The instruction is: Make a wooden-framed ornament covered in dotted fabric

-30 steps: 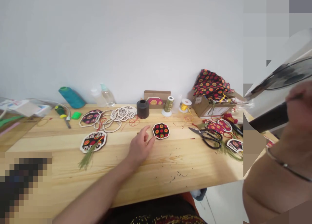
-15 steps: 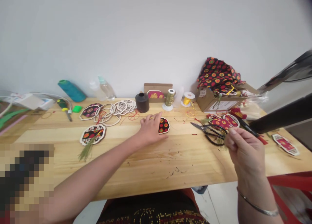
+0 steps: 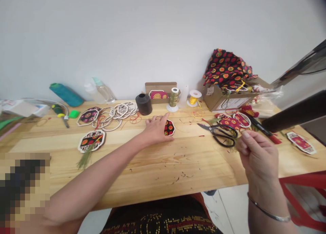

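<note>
My left hand (image 3: 157, 129) is on the wooden table, its thumb and fingers gripping the sides of a small fabric-covered ornament (image 3: 169, 128). The ornament has black cloth with red and orange flowers and a pale scalloped rim; its left part is hidden by the hand. Off to the right, my right hand (image 3: 257, 154) is raised in a pinch, its fingers curled in. Something thin and greenish shows faintly below those fingers, too small to name. Black-handled scissors (image 3: 221, 133) lie just left of the right hand, blades pointing left.
Left of my hands lie a tasselled ornament (image 3: 91, 141) and pale lattice frames (image 3: 127, 110). Along the wall stand a black spool (image 3: 144, 104), a green-gold thread cone (image 3: 173, 100) and a yellow spool (image 3: 195, 98). A cardboard box (image 3: 219, 100) holds patterned cloth. A black post (image 3: 292, 111) slants in at right.
The view has shifted slightly, so the table's contents sit a little differently in the picture. Both hands keep nearly the same pose, the left still on the ornament and the right still pinched.
</note>
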{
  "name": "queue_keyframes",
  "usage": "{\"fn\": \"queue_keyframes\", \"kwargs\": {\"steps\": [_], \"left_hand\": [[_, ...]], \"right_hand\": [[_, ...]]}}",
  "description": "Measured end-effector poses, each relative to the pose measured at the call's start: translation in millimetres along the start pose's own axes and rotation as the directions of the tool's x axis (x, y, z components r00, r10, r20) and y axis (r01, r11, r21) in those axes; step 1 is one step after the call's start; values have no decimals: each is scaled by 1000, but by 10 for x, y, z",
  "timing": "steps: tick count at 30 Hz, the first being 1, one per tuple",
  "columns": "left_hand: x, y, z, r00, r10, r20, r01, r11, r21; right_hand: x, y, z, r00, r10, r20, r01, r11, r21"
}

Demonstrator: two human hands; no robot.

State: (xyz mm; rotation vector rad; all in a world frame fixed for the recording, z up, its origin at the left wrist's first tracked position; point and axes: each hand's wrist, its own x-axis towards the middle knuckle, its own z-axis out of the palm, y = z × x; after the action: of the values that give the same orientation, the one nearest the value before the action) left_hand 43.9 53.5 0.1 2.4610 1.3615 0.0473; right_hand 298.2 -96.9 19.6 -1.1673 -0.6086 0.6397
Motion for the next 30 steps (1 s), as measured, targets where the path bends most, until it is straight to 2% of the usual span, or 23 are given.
{"fn": "queue_keyframes", "kwargs": {"steps": [5, 9, 16, 24, 30], "left_hand": [[-5, 3, 23, 1000, 8, -17, -8, 1000, -6], [-41, 1, 33, 1000, 19, -17, -19, 1000, -14], [-321, -76, 44, 997, 72, -5, -72, 997, -11], [-753, -205, 62, 998, 58, -6, -58, 998, 1], [-895, -251, 112, 998, 57, -28, -57, 998, -6]], "right_hand": [[-13, 6, 32, 999, 50, -3, -50, 999, 5], [-55, 35, 71, 996, 80, 46, -79, 997, -26], [-154, 61, 281, 977, 124, 173, -120, 992, -34], [-280, 165, 578, 922, 204, 328, -191, 979, -74], [-373, 242, 784, 872, 281, 402, -259, 960, -108]]}}
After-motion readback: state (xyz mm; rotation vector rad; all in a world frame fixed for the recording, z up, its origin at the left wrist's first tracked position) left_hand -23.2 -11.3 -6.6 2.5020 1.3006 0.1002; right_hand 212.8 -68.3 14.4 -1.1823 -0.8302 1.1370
